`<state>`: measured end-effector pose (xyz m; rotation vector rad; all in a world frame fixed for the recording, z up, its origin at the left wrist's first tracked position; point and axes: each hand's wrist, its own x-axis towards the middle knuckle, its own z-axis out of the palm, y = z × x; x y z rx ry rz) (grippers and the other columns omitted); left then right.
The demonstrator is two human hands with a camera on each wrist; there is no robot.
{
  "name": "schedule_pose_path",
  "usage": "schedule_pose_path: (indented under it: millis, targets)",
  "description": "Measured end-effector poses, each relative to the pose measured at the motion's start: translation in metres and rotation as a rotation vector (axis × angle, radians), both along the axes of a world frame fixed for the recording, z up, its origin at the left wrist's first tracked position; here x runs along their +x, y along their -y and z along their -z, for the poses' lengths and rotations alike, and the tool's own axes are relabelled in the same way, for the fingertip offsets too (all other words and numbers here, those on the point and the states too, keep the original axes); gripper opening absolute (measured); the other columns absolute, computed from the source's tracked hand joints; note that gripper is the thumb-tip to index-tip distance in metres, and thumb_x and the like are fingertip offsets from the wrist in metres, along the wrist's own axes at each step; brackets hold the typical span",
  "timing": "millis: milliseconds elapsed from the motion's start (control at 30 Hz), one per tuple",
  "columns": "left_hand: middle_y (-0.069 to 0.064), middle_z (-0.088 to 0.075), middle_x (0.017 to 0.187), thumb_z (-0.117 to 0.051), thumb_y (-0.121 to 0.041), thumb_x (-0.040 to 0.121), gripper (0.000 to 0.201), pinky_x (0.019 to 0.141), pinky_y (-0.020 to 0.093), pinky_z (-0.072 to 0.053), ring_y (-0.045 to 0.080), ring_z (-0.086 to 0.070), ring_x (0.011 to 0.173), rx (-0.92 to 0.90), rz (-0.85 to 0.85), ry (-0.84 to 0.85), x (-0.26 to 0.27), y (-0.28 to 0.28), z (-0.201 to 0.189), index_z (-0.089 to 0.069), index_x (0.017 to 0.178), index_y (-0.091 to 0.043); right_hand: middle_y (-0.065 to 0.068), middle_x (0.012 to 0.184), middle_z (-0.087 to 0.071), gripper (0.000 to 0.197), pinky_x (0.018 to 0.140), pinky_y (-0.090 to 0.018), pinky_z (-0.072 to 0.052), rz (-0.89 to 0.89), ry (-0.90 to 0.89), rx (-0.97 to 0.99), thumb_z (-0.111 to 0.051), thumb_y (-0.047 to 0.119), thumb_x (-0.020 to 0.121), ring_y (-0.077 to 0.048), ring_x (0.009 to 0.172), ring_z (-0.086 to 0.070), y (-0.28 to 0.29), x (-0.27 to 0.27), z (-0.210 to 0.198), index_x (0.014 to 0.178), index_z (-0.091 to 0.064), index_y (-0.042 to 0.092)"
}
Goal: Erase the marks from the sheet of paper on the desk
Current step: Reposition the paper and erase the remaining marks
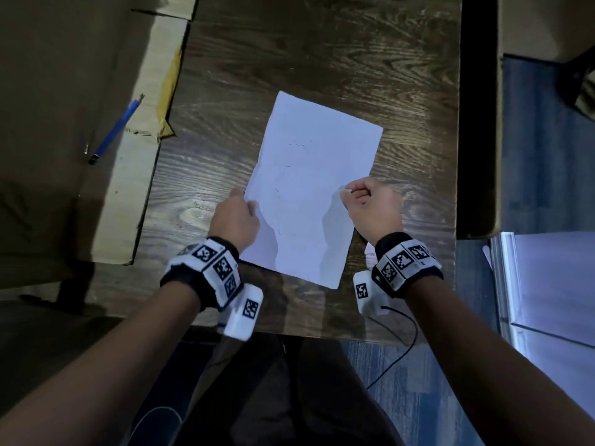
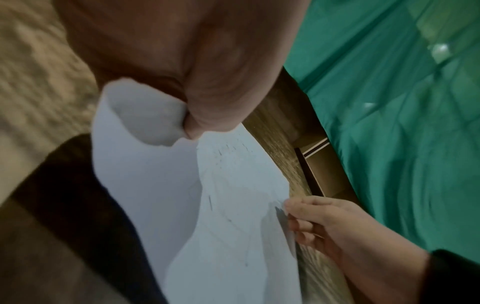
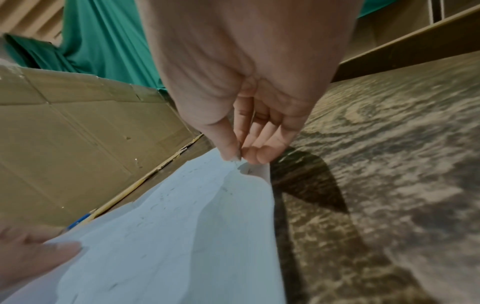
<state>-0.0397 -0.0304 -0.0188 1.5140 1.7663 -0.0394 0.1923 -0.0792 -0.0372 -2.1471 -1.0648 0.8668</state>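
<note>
A white sheet of paper (image 1: pixel 309 194) lies slanted on the dark wooden desk (image 1: pixel 322 43), with faint pencil marks (image 1: pixel 299 144) and a curved line near its middle. My left hand (image 1: pixel 245 202) pinches the sheet's left edge, and in the left wrist view the thumb (image 2: pixel 197 123) bends that edge upward. My right hand (image 1: pixel 346 194) pinches the right edge between thumb and fingers (image 3: pixel 255 156). The paper (image 3: pixel 182 236) bows up between both hands. No eraser can be made out in any view.
Flattened cardboard (image 1: pixel 64 123) covers the desk's left side, with a blue pen (image 1: pixel 116 128) lying on it. Green cloth (image 2: pixel 389 102) hangs beyond the desk. A black cable (image 1: pixel 402 333) trails off the front edge near my right wrist.
</note>
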Motion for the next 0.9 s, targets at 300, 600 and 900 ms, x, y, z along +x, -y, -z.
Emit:
schedule_pose_path:
  millis: [300,600,900]
  targets:
    - [0.016,-0.046,0.132,-0.064,-0.008,0.092,0.055,0.079,0.033,-0.049,0.027,-0.055,0.106,0.172,-0.068,0.134,0.014,0.026,-0.005,-0.031,0.135,-0.009,0.007,0.069,-0.059,0.003,0.06,-0.009,-0.043,-0.051,0.042,-0.013,-0.069,0.02,0.088,-0.002,0.058,-0.052,0.003,0.001,0.01,0.089,-0.069,0.017]
    - [0.005,-0.006,0.164,-0.081,-0.053,0.074,0.09,0.119,0.048,-0.022,0.025,-0.007,0.15,0.303,0.68,0.01,0.03,-0.023,0.012,-0.038,0.149,-0.029,0.006,0.069,-0.057,0.002,0.064,-0.015,-0.045,-0.091,0.082,0.022,-0.068,0.018,0.089,-0.007,0.062,-0.053,-0.011,0.008,0.009,0.09,-0.069,0.017]
    - [-0.002,0.028,0.162,-0.064,-0.091,0.055,0.135,0.121,0.05,0.009,0.028,0.026,0.149,0.265,0.906,-0.132,0.07,-0.037,0.04,0.01,0.156,-0.039,-0.005,0.082,-0.065,0.009,0.068,-0.039,-0.058,-0.197,0.209,0.014,-0.064,0.016,0.089,-0.019,0.069,-0.062,-0.003,-0.004,0.012,0.093,-0.07,0.01]
